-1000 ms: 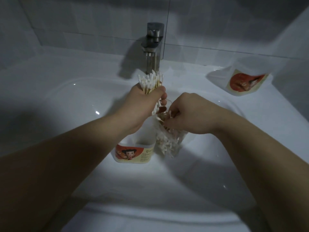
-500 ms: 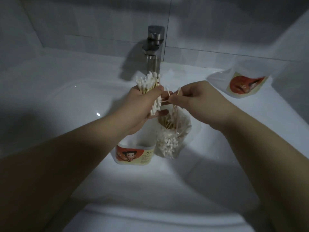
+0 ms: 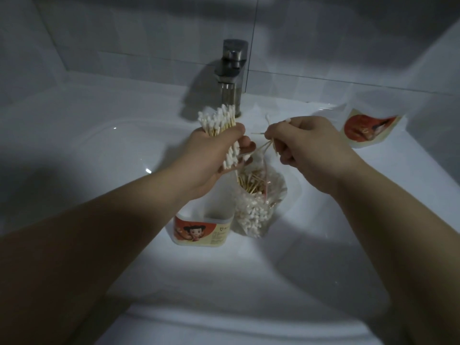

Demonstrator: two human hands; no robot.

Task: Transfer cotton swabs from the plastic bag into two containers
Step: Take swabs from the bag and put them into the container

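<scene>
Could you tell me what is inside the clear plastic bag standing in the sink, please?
The plastic bag holds cotton swabs: white tips packed low, wooden sticks pointing up toward its open mouth. The left hand covers part of the mouth, hiding what lies there.

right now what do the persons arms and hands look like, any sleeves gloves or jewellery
The left hand and right hand are bare: no gloves, and no rings or bracelets visible in the dim light. The left forearm and right forearm are bare too, with no sleeves, watch or bands in view.
</scene>
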